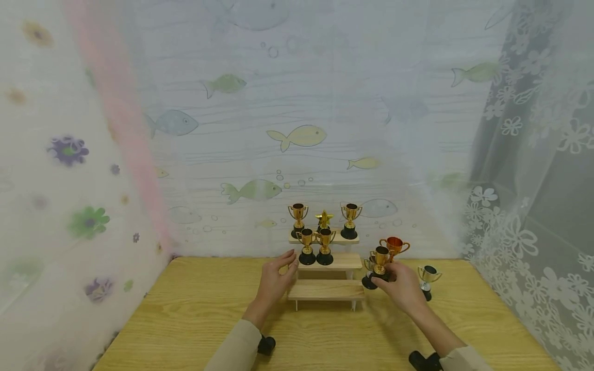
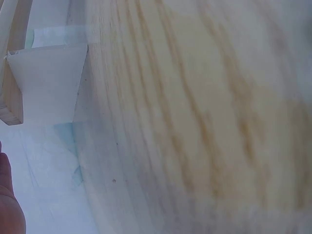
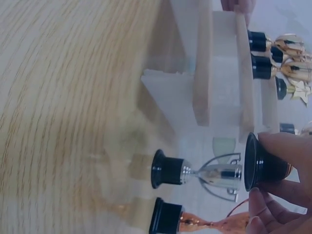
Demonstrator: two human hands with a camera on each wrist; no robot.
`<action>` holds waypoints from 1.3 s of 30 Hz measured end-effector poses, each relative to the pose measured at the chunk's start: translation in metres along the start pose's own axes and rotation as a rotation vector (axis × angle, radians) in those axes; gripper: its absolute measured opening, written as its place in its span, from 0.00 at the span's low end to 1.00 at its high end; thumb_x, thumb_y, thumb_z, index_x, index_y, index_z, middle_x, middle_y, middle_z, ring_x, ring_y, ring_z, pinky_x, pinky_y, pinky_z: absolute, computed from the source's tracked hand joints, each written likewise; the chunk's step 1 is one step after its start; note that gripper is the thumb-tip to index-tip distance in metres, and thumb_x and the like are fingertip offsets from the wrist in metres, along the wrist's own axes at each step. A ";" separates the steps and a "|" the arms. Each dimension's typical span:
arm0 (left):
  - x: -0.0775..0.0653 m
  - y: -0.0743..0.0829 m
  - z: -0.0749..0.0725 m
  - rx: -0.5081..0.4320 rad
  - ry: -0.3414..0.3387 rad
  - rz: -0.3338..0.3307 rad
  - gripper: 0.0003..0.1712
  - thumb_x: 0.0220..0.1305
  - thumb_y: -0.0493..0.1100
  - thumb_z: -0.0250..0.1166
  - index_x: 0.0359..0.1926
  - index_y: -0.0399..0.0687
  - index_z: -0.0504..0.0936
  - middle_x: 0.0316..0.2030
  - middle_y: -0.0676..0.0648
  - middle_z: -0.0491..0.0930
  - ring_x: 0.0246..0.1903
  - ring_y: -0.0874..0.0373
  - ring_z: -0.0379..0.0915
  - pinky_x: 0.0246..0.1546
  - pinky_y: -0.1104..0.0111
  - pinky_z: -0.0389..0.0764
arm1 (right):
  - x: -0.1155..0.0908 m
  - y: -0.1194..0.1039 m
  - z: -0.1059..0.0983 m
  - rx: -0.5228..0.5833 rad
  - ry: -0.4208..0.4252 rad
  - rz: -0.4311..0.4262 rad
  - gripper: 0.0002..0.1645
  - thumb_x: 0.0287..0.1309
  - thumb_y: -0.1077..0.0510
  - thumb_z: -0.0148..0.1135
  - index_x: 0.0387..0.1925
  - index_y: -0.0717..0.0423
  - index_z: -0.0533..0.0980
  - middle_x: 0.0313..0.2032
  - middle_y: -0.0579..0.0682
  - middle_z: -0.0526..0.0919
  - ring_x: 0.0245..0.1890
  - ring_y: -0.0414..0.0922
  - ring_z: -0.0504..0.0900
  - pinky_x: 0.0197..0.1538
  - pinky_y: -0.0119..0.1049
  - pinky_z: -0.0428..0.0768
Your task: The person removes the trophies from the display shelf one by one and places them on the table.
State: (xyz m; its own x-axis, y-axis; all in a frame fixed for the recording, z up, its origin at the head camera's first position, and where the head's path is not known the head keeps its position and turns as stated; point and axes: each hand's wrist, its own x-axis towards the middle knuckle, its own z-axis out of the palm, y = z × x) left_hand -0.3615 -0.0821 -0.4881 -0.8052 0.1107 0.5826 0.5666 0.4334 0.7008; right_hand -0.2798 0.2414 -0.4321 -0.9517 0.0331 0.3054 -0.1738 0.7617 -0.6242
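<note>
My right hand (image 1: 402,286) pinches a small gold trophy cup (image 1: 380,258) by its black base (image 3: 267,163); the base is raised off the table. Behind it stand a silver trophy cup (image 3: 222,175) and a copper-coloured trophy cup (image 1: 394,244). My left hand (image 1: 274,281), fingers extended, is at the left end of the middle step of a wooden three-step stand (image 1: 326,292). Two gold cups (image 1: 307,241) sit side by side on that middle step. Up on the top step, a gold star trophy (image 1: 324,218) stands between two more gold cups (image 1: 351,214).
Another silver trophy cup (image 1: 429,274) stands to the right of my right hand. The wooden table (image 1: 185,309) meets a fish-patterned curtain (image 1: 297,103) at the back. Black straps or mounts (image 1: 266,345) show near both wrists.
</note>
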 end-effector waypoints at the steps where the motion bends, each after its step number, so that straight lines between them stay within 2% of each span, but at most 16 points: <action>1: 0.000 0.000 0.000 -0.001 0.000 0.001 0.18 0.72 0.42 0.66 0.56 0.34 0.85 0.60 0.42 0.81 0.60 0.44 0.79 0.62 0.48 0.76 | -0.001 0.001 0.000 -0.004 0.004 -0.001 0.21 0.58 0.57 0.75 0.45 0.70 0.82 0.35 0.54 0.80 0.31 0.45 0.75 0.30 0.38 0.74; 8: 0.000 -0.001 0.000 -0.004 0.002 0.000 0.18 0.72 0.42 0.66 0.56 0.34 0.85 0.60 0.42 0.82 0.60 0.44 0.79 0.62 0.49 0.76 | -0.002 0.007 -0.004 -0.008 0.002 0.007 0.21 0.58 0.57 0.74 0.46 0.70 0.82 0.35 0.55 0.81 0.31 0.45 0.76 0.31 0.40 0.74; 16: 0.000 -0.001 0.000 -0.002 0.003 -0.008 0.18 0.72 0.42 0.66 0.56 0.34 0.85 0.60 0.43 0.81 0.60 0.44 0.78 0.63 0.49 0.76 | -0.004 0.019 -0.004 -0.023 0.008 0.020 0.25 0.58 0.56 0.74 0.49 0.74 0.81 0.44 0.65 0.81 0.33 0.47 0.76 0.31 0.39 0.73; 23: -0.001 -0.001 0.000 0.000 0.001 -0.006 0.19 0.72 0.43 0.66 0.56 0.35 0.85 0.60 0.43 0.82 0.61 0.44 0.78 0.63 0.48 0.75 | -0.005 0.027 -0.003 -0.037 0.003 0.041 0.25 0.59 0.57 0.74 0.49 0.75 0.80 0.44 0.66 0.80 0.31 0.48 0.75 0.31 0.39 0.72; 30: -0.001 -0.001 -0.001 -0.005 -0.005 -0.010 0.19 0.72 0.43 0.66 0.57 0.36 0.85 0.61 0.44 0.81 0.62 0.44 0.77 0.63 0.49 0.75 | -0.003 0.034 -0.001 -0.033 -0.009 0.063 0.27 0.59 0.57 0.73 0.51 0.78 0.78 0.48 0.71 0.79 0.31 0.47 0.76 0.31 0.40 0.73; 39: 0.000 -0.001 0.000 -0.001 -0.001 0.003 0.18 0.71 0.42 0.66 0.56 0.34 0.85 0.60 0.42 0.82 0.61 0.44 0.78 0.63 0.48 0.76 | -0.002 0.042 0.004 -0.006 -0.001 0.060 0.20 0.58 0.60 0.73 0.45 0.74 0.82 0.41 0.66 0.85 0.24 0.44 0.74 0.26 0.37 0.72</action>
State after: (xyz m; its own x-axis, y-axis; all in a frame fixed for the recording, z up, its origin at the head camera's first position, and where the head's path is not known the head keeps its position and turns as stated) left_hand -0.3619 -0.0829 -0.4885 -0.8038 0.1126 0.5841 0.5689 0.4325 0.6995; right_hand -0.2866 0.2712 -0.4615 -0.9606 0.0778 0.2667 -0.1150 0.7625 -0.6367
